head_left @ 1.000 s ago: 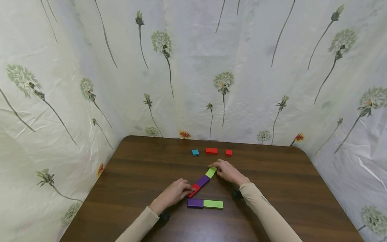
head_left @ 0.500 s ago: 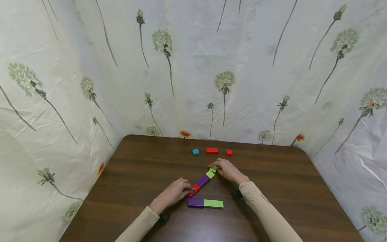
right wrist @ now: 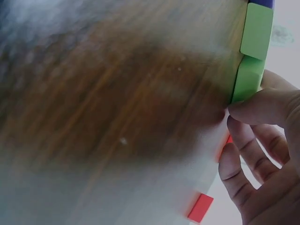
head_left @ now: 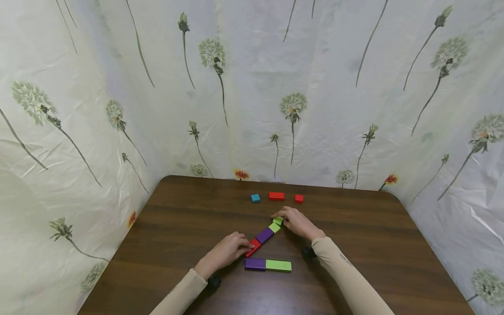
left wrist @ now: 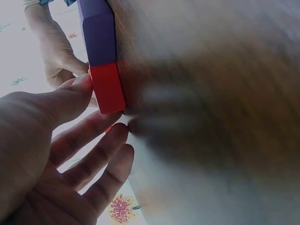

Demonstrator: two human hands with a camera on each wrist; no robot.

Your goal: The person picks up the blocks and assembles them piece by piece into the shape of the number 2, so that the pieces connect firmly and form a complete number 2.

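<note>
A diagonal row of coloured blocks crosses the middle of the table. At its near left end my left hand grips a red block, thumb on one side and fingers at its end in the left wrist view. A purple block follows, then a light green block. At the far end my right hand pinches another light green block, angled against the one before it. The right wrist view shows the thumb at the end of that green block, with a finger partly hidden behind.
A second purple block and a long light green block lie end to end nearer me. Toward the table's back edge are a blue block, a long red block and a small red block. A flowered curtain surrounds the table.
The light green block at the row's far end has turned and now stands angled to the adjoining green one. Both hands have stayed in place.
</note>
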